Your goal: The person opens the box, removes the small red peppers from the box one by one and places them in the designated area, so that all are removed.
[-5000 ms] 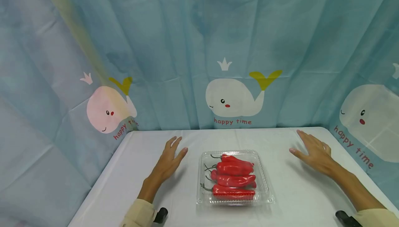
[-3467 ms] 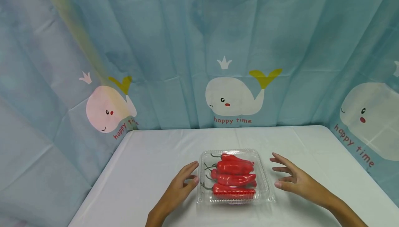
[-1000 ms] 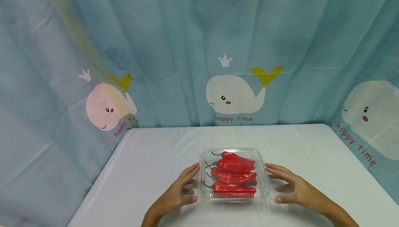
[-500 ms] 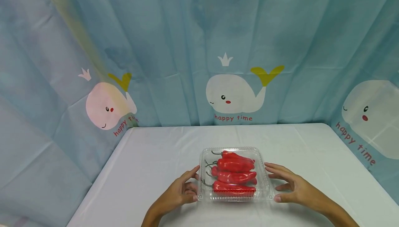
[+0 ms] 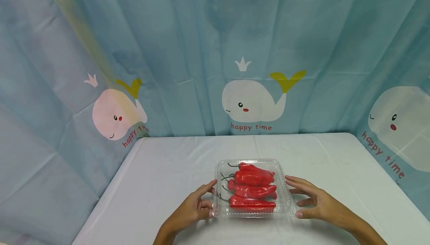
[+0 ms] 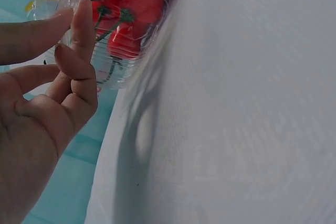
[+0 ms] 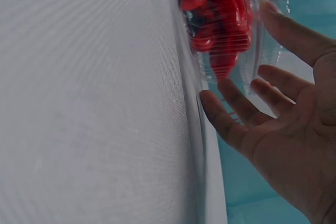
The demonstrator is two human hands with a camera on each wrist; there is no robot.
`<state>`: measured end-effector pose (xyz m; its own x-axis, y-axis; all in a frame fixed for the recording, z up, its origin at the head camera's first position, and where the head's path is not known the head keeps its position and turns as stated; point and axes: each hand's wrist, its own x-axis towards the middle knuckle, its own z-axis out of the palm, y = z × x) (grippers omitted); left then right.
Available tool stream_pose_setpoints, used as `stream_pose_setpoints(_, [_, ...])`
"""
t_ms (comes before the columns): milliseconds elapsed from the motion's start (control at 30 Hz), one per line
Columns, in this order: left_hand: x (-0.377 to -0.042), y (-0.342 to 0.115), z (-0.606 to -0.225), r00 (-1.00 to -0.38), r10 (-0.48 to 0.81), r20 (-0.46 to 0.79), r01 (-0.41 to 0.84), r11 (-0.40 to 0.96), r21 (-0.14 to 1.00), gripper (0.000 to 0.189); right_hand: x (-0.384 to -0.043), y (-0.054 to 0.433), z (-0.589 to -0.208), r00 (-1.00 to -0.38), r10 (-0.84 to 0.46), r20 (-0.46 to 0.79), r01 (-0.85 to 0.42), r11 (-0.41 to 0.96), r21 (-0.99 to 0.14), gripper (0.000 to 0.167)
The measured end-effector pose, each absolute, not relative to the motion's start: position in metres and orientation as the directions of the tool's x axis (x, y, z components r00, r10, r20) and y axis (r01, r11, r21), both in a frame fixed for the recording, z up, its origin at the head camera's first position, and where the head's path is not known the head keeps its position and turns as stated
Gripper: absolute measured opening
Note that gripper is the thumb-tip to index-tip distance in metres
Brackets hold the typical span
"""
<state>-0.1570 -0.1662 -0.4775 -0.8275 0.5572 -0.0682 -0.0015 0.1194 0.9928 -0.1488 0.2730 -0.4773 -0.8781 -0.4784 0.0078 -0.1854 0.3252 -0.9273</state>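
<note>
Your left wrist view shows stems (image 6: 126, 16) on the peppers (image 6: 145, 4); your right doesn't. Stems left, they lie crosswise in the box (image 5: 285, 203) between your spread right hand (image 5: 317, 202) and left hand (image 5: 191, 207), whose pinch I can't tell.

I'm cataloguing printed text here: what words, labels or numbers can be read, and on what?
"happy time": blue curtain, under middle whale
"happy time": curtain, under right whale
"happy ti": curtain, under left whale; rest distorted by fold
"happy": curtain top, cut by frame edge
Clear plastic clamshell: no text readable
</note>
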Motion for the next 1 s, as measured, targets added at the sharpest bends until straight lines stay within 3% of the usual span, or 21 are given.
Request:
stream_pose_setpoints(433, [-0.1556,-0.1627,-0.4773,-0.838,0.541,-0.070,-0.009,0.114,0.993,0.093,-0.1484,0.2716,-0.4749,-0.883,-0.469,-0.005,-0.181,0.350,-0.919,0.084])
stream_pose_setpoints(667, [-0.1605,-0.1600,-0.4846,-0.879,0.472,0.067,0.177,0.193,0.965,0.088,-0.1484,0.2719,-0.4760,-0.884,-0.468,0.004,-0.195,0.360,-0.912,0.081])
stream_pose_setpoints(1000, [-0.1577,-0.1620,-0.4784,-0.874,0.486,0.031,0.172,0.248,0.953,0.086,-0.1485,0.2732,-0.4751,-0.884,-0.467,0.002,-0.199,0.374,-0.906,0.081])
